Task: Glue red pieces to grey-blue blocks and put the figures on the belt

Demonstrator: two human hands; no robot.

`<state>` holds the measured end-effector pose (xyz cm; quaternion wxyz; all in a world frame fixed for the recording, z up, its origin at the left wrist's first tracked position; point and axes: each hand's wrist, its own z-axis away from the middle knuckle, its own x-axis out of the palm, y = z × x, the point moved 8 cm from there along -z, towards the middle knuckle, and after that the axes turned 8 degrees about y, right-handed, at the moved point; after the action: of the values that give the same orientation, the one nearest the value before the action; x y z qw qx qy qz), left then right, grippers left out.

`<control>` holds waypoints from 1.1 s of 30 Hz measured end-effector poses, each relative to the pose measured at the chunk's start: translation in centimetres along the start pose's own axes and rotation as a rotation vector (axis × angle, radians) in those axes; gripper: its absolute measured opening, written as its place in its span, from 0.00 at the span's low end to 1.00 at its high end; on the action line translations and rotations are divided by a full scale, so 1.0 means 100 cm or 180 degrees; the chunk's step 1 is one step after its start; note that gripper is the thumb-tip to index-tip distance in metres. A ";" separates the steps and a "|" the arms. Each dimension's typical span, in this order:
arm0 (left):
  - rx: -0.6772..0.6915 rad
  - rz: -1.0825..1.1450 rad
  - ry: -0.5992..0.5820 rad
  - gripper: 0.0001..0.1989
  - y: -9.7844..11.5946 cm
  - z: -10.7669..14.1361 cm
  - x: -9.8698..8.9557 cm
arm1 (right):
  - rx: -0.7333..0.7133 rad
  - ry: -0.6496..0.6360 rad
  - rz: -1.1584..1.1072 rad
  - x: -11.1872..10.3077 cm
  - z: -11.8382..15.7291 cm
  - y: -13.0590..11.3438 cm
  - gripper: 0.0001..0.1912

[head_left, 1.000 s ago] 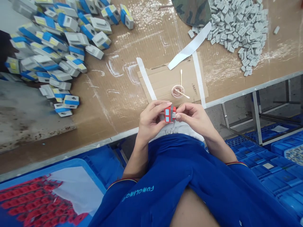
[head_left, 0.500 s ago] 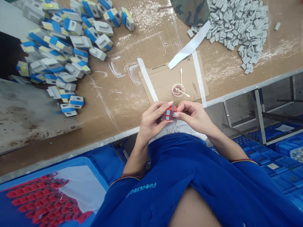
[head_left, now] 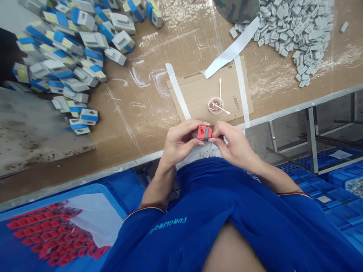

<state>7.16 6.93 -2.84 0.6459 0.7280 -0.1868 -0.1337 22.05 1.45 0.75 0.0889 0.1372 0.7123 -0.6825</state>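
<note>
Between my two hands, just off the front edge of the table, is a small red block-shaped part with a grey band [head_left: 203,132]. A hollow shows on its upturned red face. My left hand [head_left: 181,141] pinches the part from the left between thumb and fingers. From the right, the thumb and bent forefinger of my right hand [head_left: 231,141] close on its grey-banded end. Beyond them a small clear cup [head_left: 212,107] of liquid stands on a piece of cardboard [head_left: 200,88]. One cotton swab [head_left: 223,109] rests in the cup and another swab [head_left: 220,90] lies behind it.
Grey parts with blue and yellow bands [head_left: 70,49] are heaped at the left. Small grey pieces [head_left: 297,30] form a pile at the back right, near a white strip [head_left: 232,51]. A blue tray [head_left: 113,196] at lower left holds rows of red parts [head_left: 53,234].
The red part has been turned in my fingers: its side with pale blue windows faced up before, and now a red face with a hollow does. The view has shifted slightly.
</note>
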 end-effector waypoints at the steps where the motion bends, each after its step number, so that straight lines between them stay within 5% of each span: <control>1: 0.0071 -0.0053 -0.0006 0.20 0.001 0.000 0.000 | 0.0016 0.0021 0.0022 0.001 0.001 0.000 0.13; 14: 0.0262 -0.0228 0.0246 0.21 -0.001 0.007 -0.006 | 0.0174 0.0355 0.0126 0.008 0.007 0.007 0.11; 24: -0.0128 0.0046 0.0232 0.22 -0.012 0.009 -0.005 | -0.0298 0.0023 0.0615 0.004 0.007 -0.003 0.09; 33: -0.0005 -0.0082 0.0179 0.20 -0.009 0.006 -0.005 | -0.0442 0.0019 0.0388 0.008 0.001 0.001 0.10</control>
<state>6.49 6.67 -3.81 0.6497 0.7334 -0.1590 -0.1216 21.31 1.42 0.45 0.1375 0.1758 0.7486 -0.6244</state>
